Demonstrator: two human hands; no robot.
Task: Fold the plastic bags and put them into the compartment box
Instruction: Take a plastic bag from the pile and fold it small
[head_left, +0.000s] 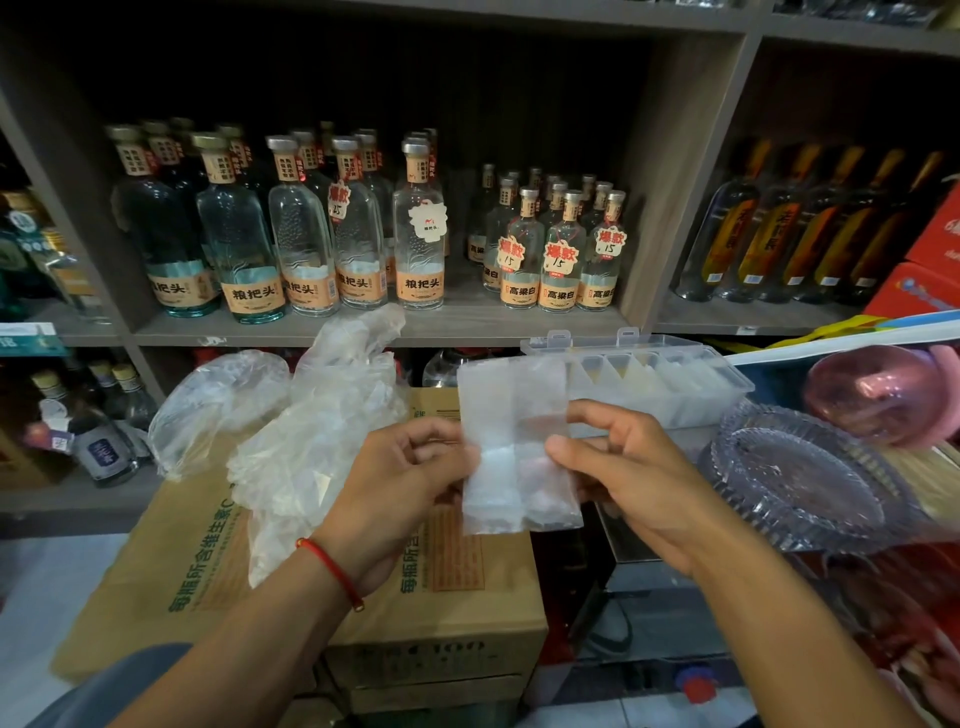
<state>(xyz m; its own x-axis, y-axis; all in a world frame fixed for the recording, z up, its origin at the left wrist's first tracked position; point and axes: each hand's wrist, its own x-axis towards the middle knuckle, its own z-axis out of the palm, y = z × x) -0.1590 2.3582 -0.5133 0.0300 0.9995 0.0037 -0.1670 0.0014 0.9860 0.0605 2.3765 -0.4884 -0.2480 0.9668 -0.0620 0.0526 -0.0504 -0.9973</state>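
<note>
Cartons (447, 587) stacked under my arms serve as my counter, with the unfolded plastic bags (317, 431) heaped at ten o'clock, probably so I can pull the next one easily. At one o'clock the compartment box (670, 384) sits open, ready to be filled. Between them my left hand (400, 483) and right hand (623, 467) each pinch a side edge of the folded bag (514, 457), holding it taut and flat, I think for another crease.

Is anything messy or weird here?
A little messy: crumpled plastic bags lie heaped loosely on the cardboard box, unfolded. Otherwise fine: the left hand and right hand pinch a neatly folded bag before the open compartment box.
</note>
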